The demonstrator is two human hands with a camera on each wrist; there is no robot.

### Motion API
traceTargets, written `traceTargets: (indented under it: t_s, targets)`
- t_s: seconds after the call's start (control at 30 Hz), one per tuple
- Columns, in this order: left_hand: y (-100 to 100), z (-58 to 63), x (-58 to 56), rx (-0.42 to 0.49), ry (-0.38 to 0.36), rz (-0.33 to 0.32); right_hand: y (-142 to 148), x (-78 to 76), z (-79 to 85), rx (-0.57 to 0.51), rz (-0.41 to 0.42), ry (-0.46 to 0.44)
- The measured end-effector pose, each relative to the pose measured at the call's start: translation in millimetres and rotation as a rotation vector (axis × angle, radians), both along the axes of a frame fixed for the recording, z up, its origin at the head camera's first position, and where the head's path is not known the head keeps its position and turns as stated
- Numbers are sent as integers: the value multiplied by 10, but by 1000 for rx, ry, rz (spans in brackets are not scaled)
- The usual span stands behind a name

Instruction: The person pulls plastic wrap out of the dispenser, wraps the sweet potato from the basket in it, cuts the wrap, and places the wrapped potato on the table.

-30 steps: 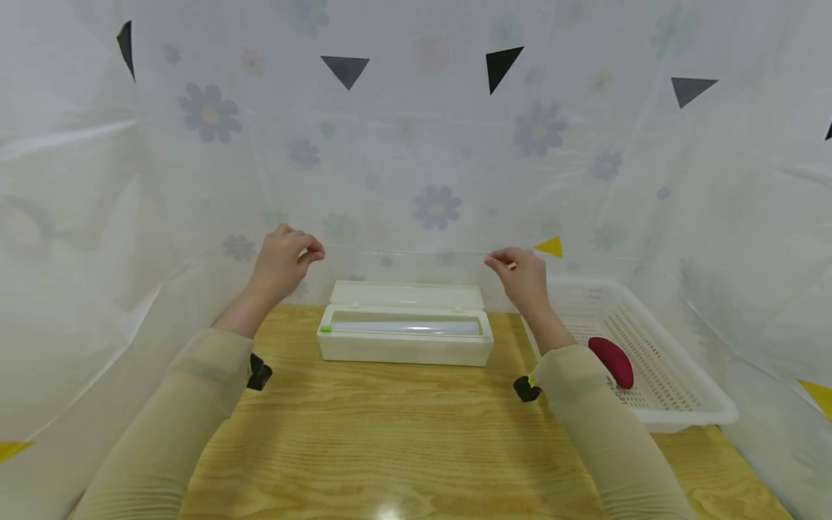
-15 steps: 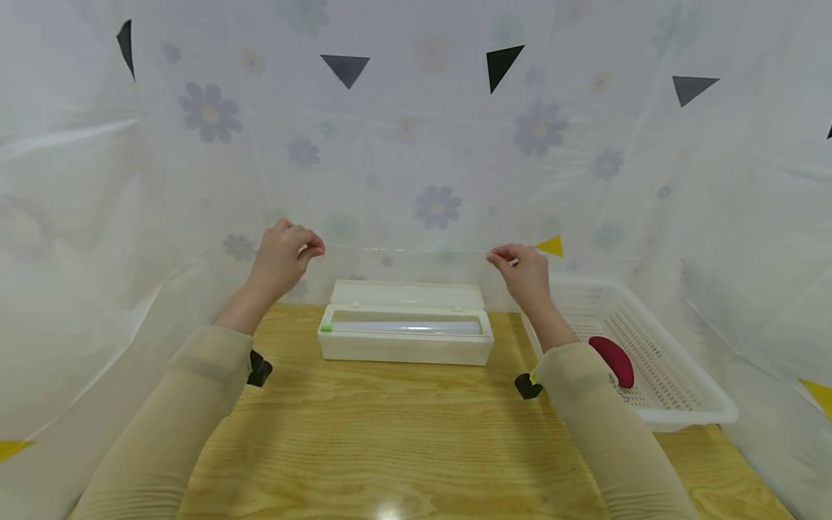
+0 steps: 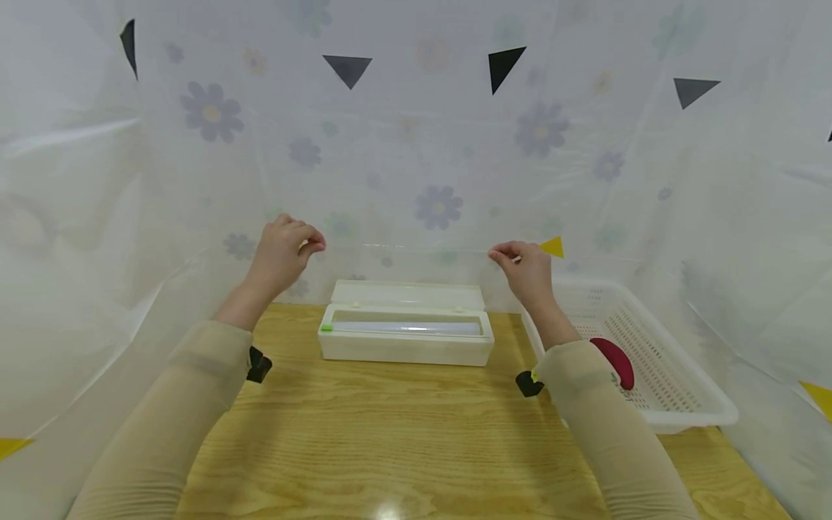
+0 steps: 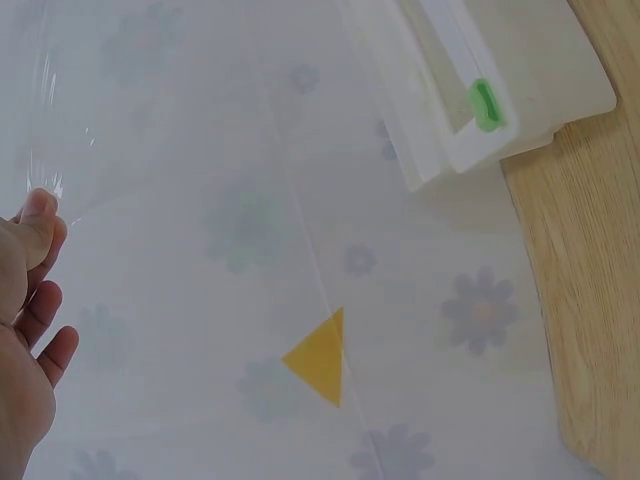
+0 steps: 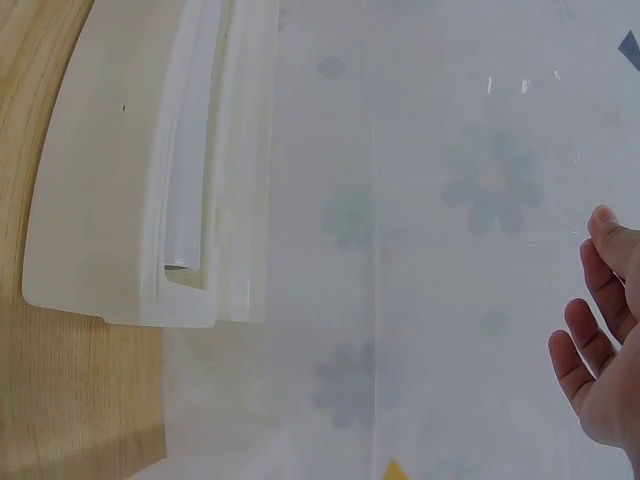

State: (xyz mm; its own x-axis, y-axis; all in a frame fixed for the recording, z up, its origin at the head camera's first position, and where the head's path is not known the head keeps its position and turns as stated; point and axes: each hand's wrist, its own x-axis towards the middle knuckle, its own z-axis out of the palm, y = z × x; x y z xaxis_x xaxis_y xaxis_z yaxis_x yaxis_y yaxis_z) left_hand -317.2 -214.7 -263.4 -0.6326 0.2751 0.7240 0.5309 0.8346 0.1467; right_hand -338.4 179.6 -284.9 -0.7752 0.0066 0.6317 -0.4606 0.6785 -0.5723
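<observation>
Clear cling film (image 4: 45, 130) is stretched between my two hands, its glossy upper edge running straight across in the head view. My left hand (image 3: 278, 253) pinches one corner between thumb and fingertips, with creases fanning out from the grip in the left wrist view. At the other corner, my right hand (image 3: 528, 271) pinches the film the same way. Below and between the hands, a white cling film dispenser (image 3: 406, 352) stands on the table with its lid (image 3: 406, 295) raised at the back. A pale roll (image 3: 403, 328) lies inside. A green slider (image 4: 486, 104) sits at its left end.
A white perforated basket (image 3: 689, 415) stands to the right, partly behind my right forearm. A dark red curved thing (image 3: 614, 361) lies in it. The wood-grain table (image 3: 390, 433) ends at a pale flowered curtain (image 3: 416, 159) that surrounds it behind and at the sides.
Both hands have risen slightly, keeping the cling film pinched and stretched between them. The right hand has also shifted a little to the right. The dispenser and basket have stayed put.
</observation>
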Motion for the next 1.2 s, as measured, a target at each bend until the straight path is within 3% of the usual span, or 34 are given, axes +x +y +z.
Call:
traceTargets:
  t_s: [0.43,1.2]
  targets:
    - [8,65,4,9,33,-19,9,-9,77,1,3,7]
    - [23,188,14,8,33,4,9,-39,190,-5,5,39]
